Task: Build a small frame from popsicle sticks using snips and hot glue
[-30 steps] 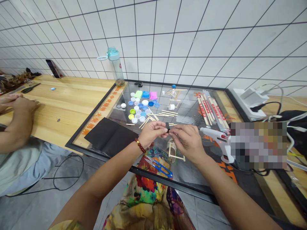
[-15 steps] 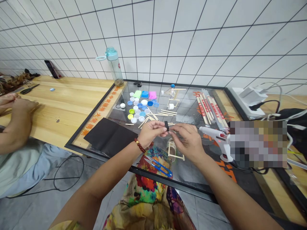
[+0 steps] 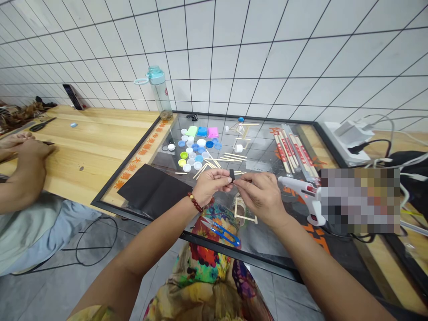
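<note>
Both my hands meet above the glass tabletop [image 3: 261,240]. My left hand [image 3: 211,185], with a red bead bracelet on the wrist, pinches a small black piece [image 3: 232,174] between thumb and fingers. My right hand [image 3: 261,194] is closed in a pinch against the same black piece from the right. Below my hands lie a small frame of wooden sticks [image 3: 243,209] and blue-handled thread snips [image 3: 222,232].
A black sheet [image 3: 152,189] lies to the left, bottle caps [image 3: 194,154] and loose sticks [image 3: 230,158] farther back, wrapped chopsticks [image 3: 294,154] and a white glue gun [image 3: 302,194] to the right. A water bottle [image 3: 159,91] stands by the wall. Another person's hands [image 3: 23,149] rest on the wooden table at left.
My hands stay together on the black piece, with only slight finger shifts. The other person's hands moved a little on the wooden table.
</note>
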{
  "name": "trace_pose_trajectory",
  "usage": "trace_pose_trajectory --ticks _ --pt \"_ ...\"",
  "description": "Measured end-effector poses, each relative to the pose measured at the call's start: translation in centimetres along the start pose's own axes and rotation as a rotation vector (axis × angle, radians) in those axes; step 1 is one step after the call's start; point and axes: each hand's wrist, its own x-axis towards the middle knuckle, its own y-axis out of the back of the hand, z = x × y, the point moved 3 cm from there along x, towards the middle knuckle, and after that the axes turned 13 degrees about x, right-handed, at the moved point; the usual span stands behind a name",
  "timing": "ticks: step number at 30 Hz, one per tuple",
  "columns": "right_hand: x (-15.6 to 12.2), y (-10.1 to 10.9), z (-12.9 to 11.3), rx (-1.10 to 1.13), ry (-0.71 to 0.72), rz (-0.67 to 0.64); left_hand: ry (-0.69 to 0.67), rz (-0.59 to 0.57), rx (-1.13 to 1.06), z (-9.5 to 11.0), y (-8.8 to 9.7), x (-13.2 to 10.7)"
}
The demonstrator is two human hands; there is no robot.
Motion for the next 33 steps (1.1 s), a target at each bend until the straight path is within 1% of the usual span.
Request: trace_pose_trajectory --ticks 5,11,19,22,33 --pt "-0.06 -0.09 0.1 0.029 -0.025 -0.016 0.001 -0.018 -0.003 -0.05 -0.07 -0.01" --pt "-0.16 -0.33 0.24 0.069 -0.075 -0.038 -0.03 -0.002 0.016 -0.1 -0.06 0.0" --pt "-0.01 -0.35 0.28 0.125 -0.17 -0.011 -0.06 -0.029 0.052 0.17 -0.35 -0.19" --pt "-0.05 -0.29 0.3 0.119 -0.159 0.002 -0.075 -0.027 0.065 0.17 -0.38 -0.22" --pt "-0.31 0.0 0.41 0.109 -0.088 0.005 -0.029 -0.026 -0.005 -0.11 -0.07 0.04"
